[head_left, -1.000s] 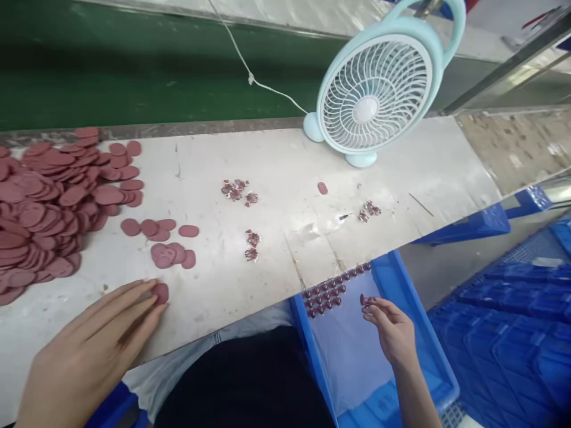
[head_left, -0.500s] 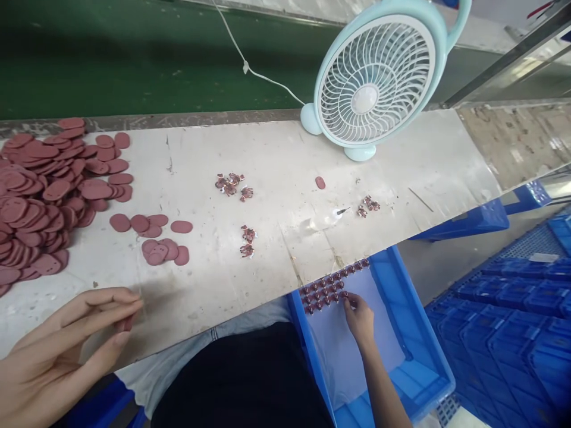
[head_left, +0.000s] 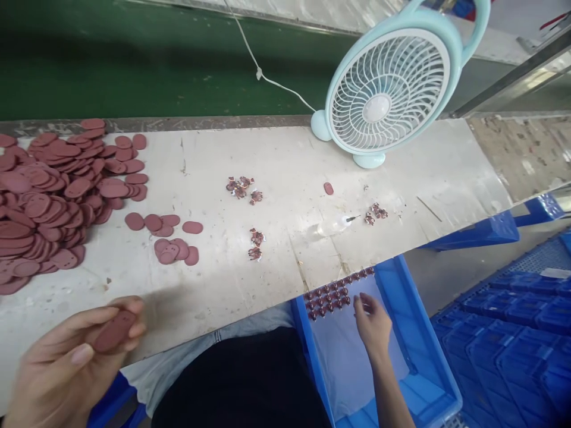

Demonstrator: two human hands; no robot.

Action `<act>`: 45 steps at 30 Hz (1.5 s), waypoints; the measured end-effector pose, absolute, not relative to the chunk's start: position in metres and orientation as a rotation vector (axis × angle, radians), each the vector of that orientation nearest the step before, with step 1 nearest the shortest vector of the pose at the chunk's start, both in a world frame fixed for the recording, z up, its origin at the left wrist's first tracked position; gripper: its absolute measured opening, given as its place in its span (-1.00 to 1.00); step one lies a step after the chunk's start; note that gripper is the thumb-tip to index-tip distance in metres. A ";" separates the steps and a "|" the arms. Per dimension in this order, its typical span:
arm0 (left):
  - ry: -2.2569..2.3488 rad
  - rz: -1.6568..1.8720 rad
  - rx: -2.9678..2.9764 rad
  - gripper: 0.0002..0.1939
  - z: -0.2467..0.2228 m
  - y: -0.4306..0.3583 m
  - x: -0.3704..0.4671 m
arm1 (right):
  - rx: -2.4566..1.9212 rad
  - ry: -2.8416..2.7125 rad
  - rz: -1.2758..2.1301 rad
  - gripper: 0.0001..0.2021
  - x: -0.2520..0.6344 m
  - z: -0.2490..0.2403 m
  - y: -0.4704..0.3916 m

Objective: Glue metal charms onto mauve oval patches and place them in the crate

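Note:
My left hand holds a reddish-brown oval piece between thumb and fingers, above the table's front edge. A large heap of similar oval pieces lies at the far left, with smaller groups beside it. My right hand hovers over a blue crate at the table's front, fingers apart and nothing visible in them. Just left of it, rows of small dark red figures stand on the crate's white sheet. Small clusters of brown parts lie mid-table.
A light blue fan stands at the table's back edge. A clear bottle with a dark needle tip lies on the table. One oval piece is near the fan. Blue crates are stacked at right.
My left hand has turned, so the oval piece now shows its flat face. My right hand has let go of a small figure at the rows and moved slightly away. The view has shifted a little.

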State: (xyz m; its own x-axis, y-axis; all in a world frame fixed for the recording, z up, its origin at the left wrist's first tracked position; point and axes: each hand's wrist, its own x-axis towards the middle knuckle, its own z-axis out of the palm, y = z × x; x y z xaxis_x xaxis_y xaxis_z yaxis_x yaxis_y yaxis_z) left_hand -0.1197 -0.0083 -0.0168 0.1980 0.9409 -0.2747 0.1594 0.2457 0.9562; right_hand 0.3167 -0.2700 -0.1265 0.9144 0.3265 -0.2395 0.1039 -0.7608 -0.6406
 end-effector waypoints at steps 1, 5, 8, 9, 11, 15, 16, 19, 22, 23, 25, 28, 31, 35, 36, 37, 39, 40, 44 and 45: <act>1.201 0.812 1.021 -0.85 -0.017 -0.013 -0.111 | -2.338 -0.287 0.436 -0.59 0.310 -0.111 -0.260; 0.946 0.753 0.522 -0.78 -0.016 -0.035 -0.059 | -1.966 -0.302 0.603 -0.55 0.270 -0.048 -0.202; 0.803 0.699 0.336 -0.75 -0.011 -0.050 -0.021 | -1.351 -0.147 1.112 -0.39 0.251 -0.021 -0.146; 0.745 0.682 0.305 -0.74 -0.009 -0.053 -0.012 | -1.023 -0.028 1.281 -0.34 0.251 -0.019 -0.127; 0.641 0.660 0.269 -0.71 -0.004 -0.058 -0.002 | -0.400 0.227 1.481 -0.26 0.258 -0.021 -0.093; 0.538 0.671 0.250 -0.73 -0.001 -0.060 -0.002 | -0.007 0.452 1.549 -0.52 0.276 -0.029 -0.057; 0.533 0.674 0.247 -0.72 -0.001 -0.060 -0.003 | -0.028 0.442 1.542 -0.59 0.275 -0.027 -0.055; 0.546 0.683 0.253 -0.65 -0.003 -0.061 -0.005 | -0.313 0.253 1.470 -0.62 0.254 -0.008 -0.066; 0.548 0.712 0.283 -0.62 -0.006 -0.063 -0.002 | -0.739 -0.041 1.388 -0.61 0.220 0.016 -0.085; 0.538 0.726 0.298 -0.63 -0.007 -0.064 -0.001 | -0.835 -0.115 1.367 -0.61 0.209 0.023 -0.090; 0.524 0.747 0.342 -0.64 -0.010 -0.068 0.003 | -0.944 -0.217 1.320 -0.61 0.191 0.031 -0.099; 0.556 0.758 0.456 -0.59 -0.014 -0.074 0.008 | -1.006 -0.304 1.233 -0.60 0.171 0.034 -0.107; 0.586 0.764 0.526 -0.57 -0.014 -0.078 0.010 | -1.096 -0.413 1.081 -0.67 0.157 0.031 -0.114; 0.615 0.801 0.447 -0.81 -0.010 -0.079 0.011 | -1.208 -0.630 0.781 -0.76 0.145 0.024 -0.118; 0.625 0.800 0.416 -0.85 -0.009 -0.079 0.012 | -1.224 -0.666 0.721 -0.76 0.143 0.022 -0.119; 0.632 0.798 0.390 -0.87 -0.008 -0.078 0.012 | -1.236 -0.691 0.677 -0.76 0.142 0.020 -0.119; 0.640 0.792 0.361 -0.88 -0.007 -0.078 0.012 | -1.253 -0.723 0.621 -0.76 0.141 0.016 -0.121; 0.645 0.790 0.357 -0.86 -0.007 -0.079 0.012 | -1.263 -0.739 0.610 -0.76 0.141 0.013 -0.123; 0.656 0.766 0.369 -0.78 -0.009 -0.078 0.012 | -1.314 -0.785 0.630 -0.73 0.144 0.005 -0.129; 0.655 0.764 0.371 -0.79 -0.009 -0.078 0.012 | -1.326 -0.792 0.631 -0.73 0.144 0.003 -0.130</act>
